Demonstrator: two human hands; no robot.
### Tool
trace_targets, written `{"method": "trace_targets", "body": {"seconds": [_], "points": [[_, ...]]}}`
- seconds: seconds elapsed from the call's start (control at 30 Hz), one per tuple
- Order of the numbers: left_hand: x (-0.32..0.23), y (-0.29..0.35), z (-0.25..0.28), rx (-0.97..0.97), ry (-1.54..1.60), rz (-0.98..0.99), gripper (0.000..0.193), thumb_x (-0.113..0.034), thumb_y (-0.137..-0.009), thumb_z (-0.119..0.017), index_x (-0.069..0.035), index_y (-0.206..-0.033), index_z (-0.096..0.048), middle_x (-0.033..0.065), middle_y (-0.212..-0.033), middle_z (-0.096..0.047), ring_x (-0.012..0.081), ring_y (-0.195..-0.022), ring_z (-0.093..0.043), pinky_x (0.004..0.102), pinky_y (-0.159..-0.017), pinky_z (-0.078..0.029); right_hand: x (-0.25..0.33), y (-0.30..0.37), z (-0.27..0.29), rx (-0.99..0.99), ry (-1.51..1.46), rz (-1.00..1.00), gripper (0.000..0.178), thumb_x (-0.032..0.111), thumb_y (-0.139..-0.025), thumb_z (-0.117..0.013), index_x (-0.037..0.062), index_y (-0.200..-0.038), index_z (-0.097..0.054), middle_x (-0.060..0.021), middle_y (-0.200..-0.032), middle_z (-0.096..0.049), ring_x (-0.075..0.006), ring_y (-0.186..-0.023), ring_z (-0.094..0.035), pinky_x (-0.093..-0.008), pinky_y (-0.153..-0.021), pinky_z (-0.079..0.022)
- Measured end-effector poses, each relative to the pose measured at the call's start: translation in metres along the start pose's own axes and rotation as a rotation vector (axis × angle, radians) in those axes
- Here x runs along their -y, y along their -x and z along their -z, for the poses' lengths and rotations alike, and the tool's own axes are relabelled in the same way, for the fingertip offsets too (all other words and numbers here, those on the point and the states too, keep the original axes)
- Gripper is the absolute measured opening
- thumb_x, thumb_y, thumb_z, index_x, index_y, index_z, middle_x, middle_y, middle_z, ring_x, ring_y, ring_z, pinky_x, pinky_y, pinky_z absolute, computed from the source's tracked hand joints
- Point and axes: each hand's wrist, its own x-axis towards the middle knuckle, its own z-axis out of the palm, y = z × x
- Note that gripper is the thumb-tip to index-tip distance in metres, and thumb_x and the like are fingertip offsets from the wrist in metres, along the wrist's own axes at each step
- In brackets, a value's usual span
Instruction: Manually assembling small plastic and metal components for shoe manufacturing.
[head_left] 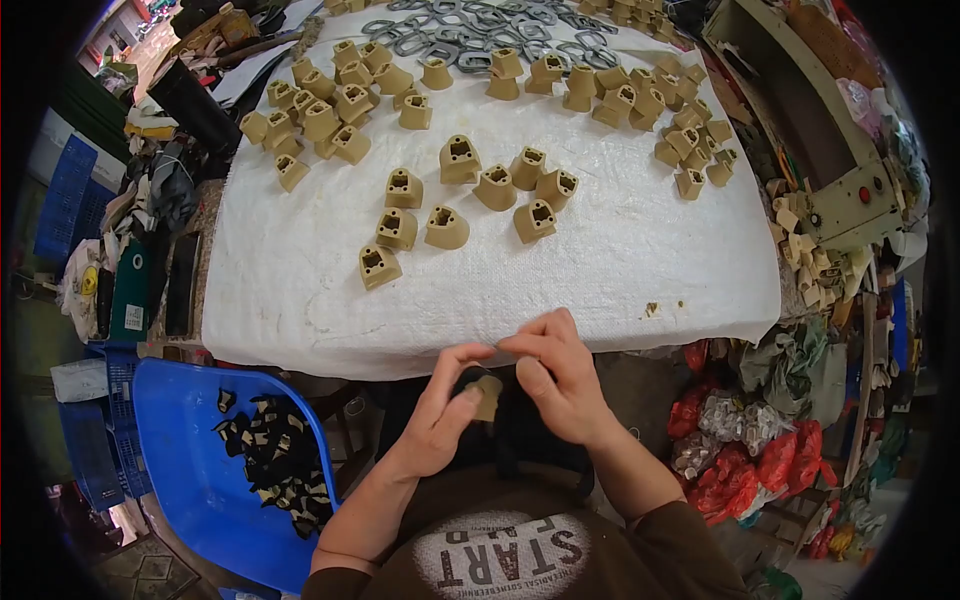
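My left hand [442,415] is closed on a small tan molded piece [488,399], held over my lap just off the table's near edge. Its index finger arches above the piece, and the thumb presses against the side. Close by, my right hand [568,385] has curled fingers, its index finger reaching toward the left fingertips. Anything between those right fingers is too small or hidden to name. Beyond both hands, several hollow tan molded blocks [496,188] with holes in their ends lie on a white woven sheet [560,285].
More tan blocks cluster at far left [322,120] and far right, before a heap of grey metal rings [480,28]. A blue tub [180,470] at lower left holds black and tan pieces. Red plastic bags [728,485] lie at right, below a greenish metal machine [855,207].
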Motion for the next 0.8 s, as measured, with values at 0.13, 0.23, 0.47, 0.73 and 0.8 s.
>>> {"method": "trace_targets", "body": {"seconds": [0.13, 0.23, 0.47, 0.73, 0.8], "points": [[-0.008, -0.003, -0.006, 0.142, -0.037, -0.049, 0.048, -0.014, -0.089, -0.044, 0.001, -0.133, -0.031, 0.011, -0.123, -0.042, 0.017, -0.118, -0.037, 0.0298, -0.102, -0.029, -0.006, -0.01, -0.004, 0.318, -0.931, -0.46, 0.017, 0.015, -0.09, -0.054, 0.0028, -0.098, -0.063, -0.008, -0.113, -0.05, -0.0156, -0.094, -0.051, -0.0299, -0.081, -0.043], [-0.008, 0.0, -0.008, 0.12, -0.004, 0.015, 0.047, -0.016, -0.089, -0.046, 0.002, -0.131, -0.034, 0.008, -0.107, -0.048, 0.013, -0.097, -0.046, 0.0263, -0.084, -0.039, -0.014, -0.01, -0.009, 0.394, -0.967, -0.334, 0.015, 0.013, -0.091, -0.053, 0.002, -0.093, -0.062, -0.0097, -0.115, -0.051, -0.0161, -0.099, -0.051, -0.0314, -0.088, -0.041], [0.0, -0.002, -0.009, 0.011, 0.08, 0.135, 0.039, -0.019, -0.093, -0.046, -0.001, -0.127, -0.039, 0.0042, -0.091, -0.053, 0.0093, -0.073, -0.051, 0.0228, -0.06, -0.044, -0.009, 0.005, -0.028, 0.19, -0.548, -0.158, 0.026, 0.024, -0.095, -0.048, 0.0018, -0.101, -0.06, -0.0133, -0.117, -0.052, -0.0189, -0.098, -0.055, -0.0323, -0.082, -0.047], [0.006, -0.005, -0.016, -0.15, 0.431, 0.028, 0.03, -0.024, -0.096, -0.036, -0.005, -0.119, -0.042, 0.0035, -0.093, -0.053, 0.008, -0.075, -0.05, 0.0221, -0.06, -0.043, 0.005, 0.023, -0.037, 0.129, -1.179, -0.656, 0.048, 0.041, -0.097, -0.04, 0.0033, -0.126, -0.048, -0.0125, -0.117, -0.052, -0.0169, -0.092, -0.057, -0.0298, -0.063, -0.051], [0.007, -0.005, -0.018, -0.199, 0.349, 0.038, 0.029, -0.025, -0.097, -0.035, -0.006, -0.117, -0.042, 0.0035, -0.092, -0.052, 0.0079, -0.075, -0.05, 0.0219, -0.06, -0.043, 0.01, 0.019, -0.04, 0.071, -1.031, -0.57, 0.036, 0.024, -0.098, -0.038, 0.0033, -0.125, -0.051, -0.0077, -0.118, -0.052, -0.0139, -0.092, -0.054, -0.0242, -0.072, -0.046]]}}
